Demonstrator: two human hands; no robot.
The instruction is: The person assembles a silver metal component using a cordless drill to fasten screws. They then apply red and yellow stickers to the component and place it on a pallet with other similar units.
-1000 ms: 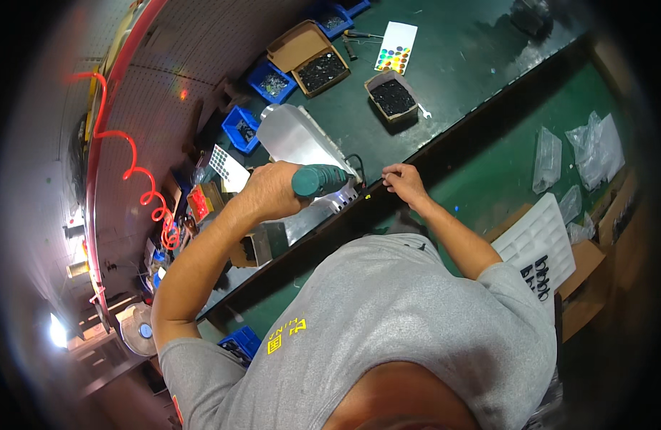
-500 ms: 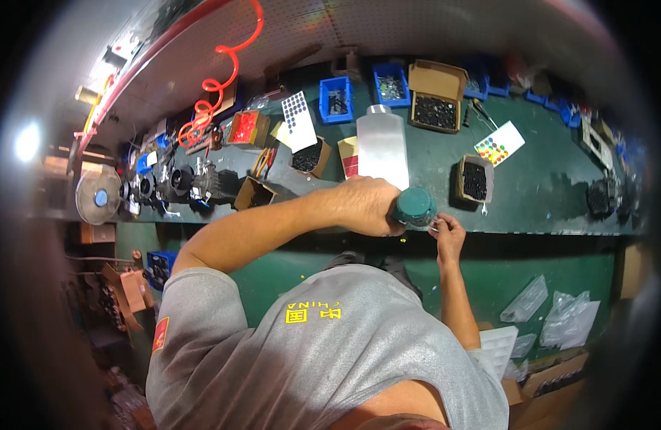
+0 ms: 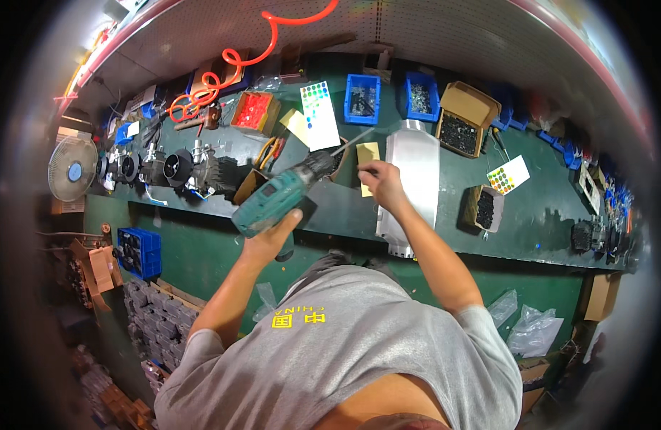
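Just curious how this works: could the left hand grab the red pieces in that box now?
Probably not: the left hand holds the green drill, and would likely need freeing to grip the red pieces.

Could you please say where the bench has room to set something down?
Right of the metal cover, a bare strip of bench runs to the small carton. A wider patch lies between that carton, the dotted card behind it and the far-right black unit. It is crowded at left with black units and behind with blue bins.
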